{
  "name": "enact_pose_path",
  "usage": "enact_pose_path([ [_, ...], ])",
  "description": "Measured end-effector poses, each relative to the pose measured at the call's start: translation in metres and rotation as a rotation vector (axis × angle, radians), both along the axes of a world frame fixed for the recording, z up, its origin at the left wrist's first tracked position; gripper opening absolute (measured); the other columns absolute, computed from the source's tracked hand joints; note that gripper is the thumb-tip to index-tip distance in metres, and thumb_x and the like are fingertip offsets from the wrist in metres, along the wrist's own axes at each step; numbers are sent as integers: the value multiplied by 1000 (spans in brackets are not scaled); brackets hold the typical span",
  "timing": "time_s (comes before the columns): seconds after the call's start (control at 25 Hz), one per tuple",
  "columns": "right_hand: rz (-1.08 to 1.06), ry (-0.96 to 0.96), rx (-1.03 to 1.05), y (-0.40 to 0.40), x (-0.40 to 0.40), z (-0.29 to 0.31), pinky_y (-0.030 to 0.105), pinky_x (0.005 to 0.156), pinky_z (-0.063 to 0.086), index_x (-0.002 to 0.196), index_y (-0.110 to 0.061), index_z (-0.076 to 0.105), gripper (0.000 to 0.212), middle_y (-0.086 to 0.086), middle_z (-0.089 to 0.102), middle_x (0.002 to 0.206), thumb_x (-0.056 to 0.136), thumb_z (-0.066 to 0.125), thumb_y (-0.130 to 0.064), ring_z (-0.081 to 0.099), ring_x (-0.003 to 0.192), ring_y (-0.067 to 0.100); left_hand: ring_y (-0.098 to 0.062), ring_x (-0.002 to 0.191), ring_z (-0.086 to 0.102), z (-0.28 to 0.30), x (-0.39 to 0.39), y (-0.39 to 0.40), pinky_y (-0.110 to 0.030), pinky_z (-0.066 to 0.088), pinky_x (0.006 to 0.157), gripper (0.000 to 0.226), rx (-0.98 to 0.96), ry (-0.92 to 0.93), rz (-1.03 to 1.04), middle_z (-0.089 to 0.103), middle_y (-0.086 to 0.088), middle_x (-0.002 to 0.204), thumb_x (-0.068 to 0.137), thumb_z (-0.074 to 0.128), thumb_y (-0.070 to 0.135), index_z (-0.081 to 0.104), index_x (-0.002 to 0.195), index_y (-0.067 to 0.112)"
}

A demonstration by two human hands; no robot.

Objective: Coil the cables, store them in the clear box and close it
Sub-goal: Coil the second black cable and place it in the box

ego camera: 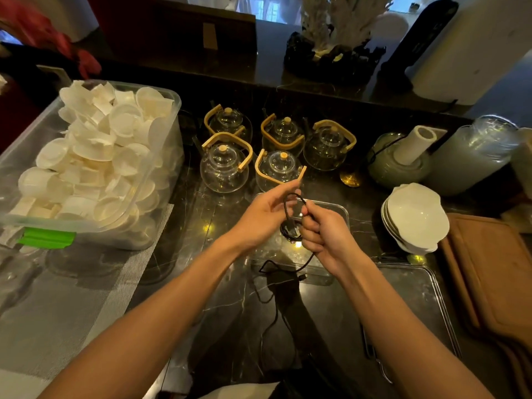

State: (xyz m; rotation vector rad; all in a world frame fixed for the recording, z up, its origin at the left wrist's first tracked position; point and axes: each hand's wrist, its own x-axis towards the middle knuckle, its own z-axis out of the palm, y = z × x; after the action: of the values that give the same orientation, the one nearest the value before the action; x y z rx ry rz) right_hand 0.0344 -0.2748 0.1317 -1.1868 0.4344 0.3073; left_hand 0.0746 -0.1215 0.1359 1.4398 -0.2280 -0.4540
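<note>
Gripping the thin black cable (291,210), the right hand (322,234) could drop loops while the open left hand (266,214) steadies them.

Tea-service counter, likely café or home kitchen. Before me: dark marble counter (218,306); five glass teapots (224,168) with bamboo handles mid-counter; bin of white cups (86,156) at left edge; stacked white bowls (414,217), wooden boards (489,272) at right edge.
</note>
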Motion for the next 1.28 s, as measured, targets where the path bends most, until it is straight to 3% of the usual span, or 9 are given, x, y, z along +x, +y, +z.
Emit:
enact_pose_path([
  [0.08,-5,31,-5,-2,-5,0,23,41,9,88,-15,55,27,-5,26,56,109,44,-29,20,38,4,-8,124,60,-1,-3,-3,-22,49,100,42,40,-153,16,65,-5,133,98,60,4,57,140,8],
  [0.2,42,38,-43,-6,-12,-3,23,41,8,85,-16,55,28,-7,30,52,108,45,-29,20,38,4,-13,117,66,1,-2,-12,-24,53,95,30,-8,-173,80,71,-9,124,100,56,5,65,129,1],
  [0.44,250,-7,-118,-3,-30,-16,19,35,15,84,-15,60,32,-4,29,55,106,51,-35,18,41,6,-30,98,73,12,0,-21,-37,59,88,49,-270,195,101,73,-22,109,110,30,30,59,125,-7],
  [0.56,357,-8,-90,-5,-35,-17,18,35,17,84,-14,64,32,-3,29,55,105,53,-35,18,41,8,-31,98,73,10,-2,-15,-37,59,89,45,-419,322,102,71,-24,111,109,31,24,55,129,-8],
  [0.8,568,60,111,-12,-39,-18,20,35,12,77,-13,62,33,-7,28,48,104,54,-30,15,39,8,-35,110,70,5,-13,-15,-40,57,95,42,-510,451,19,67,-27,124,106,30,18,55,133,-3],
  [0.88,609,88,82,-12,-38,-19,20,36,12,74,-16,61,35,-7,28,49,104,55,-34,15,40,8,-33,110,70,7,-16,-15,-39,58,93,43,-576,510,-14,68,-25,124,104,34,19,54,135,-2],
  [1.04,522,188,-136,-19,-28,-23,21,40,12,61,-26,53,39,-5,26,55,94,66,-43,19,41,7,-26,97,75,14,-14,-5,-35,61,84,49,-672,616,-99,75,-22,108,103,36,31,65,121,-5],
  [1.2,299,221,-26,-36,-1,-27,20,44,19,72,-21,52,29,-5,34,56,83,73,-38,28,44,8,-28,93,76,9,-24,0,-37,62,82,58,-575,702,-304,75,-24,103,106,31,38,67,119,-6],
  [1.28,222,240,-5,-43,14,-15,19,42,23,69,-19,57,33,-6,38,52,91,70,-39,32,41,8,-30,98,75,-1,-30,-4,-40,60,88,63,-441,731,-364,73,-26,109,108,26,41,61,127,-8],
])
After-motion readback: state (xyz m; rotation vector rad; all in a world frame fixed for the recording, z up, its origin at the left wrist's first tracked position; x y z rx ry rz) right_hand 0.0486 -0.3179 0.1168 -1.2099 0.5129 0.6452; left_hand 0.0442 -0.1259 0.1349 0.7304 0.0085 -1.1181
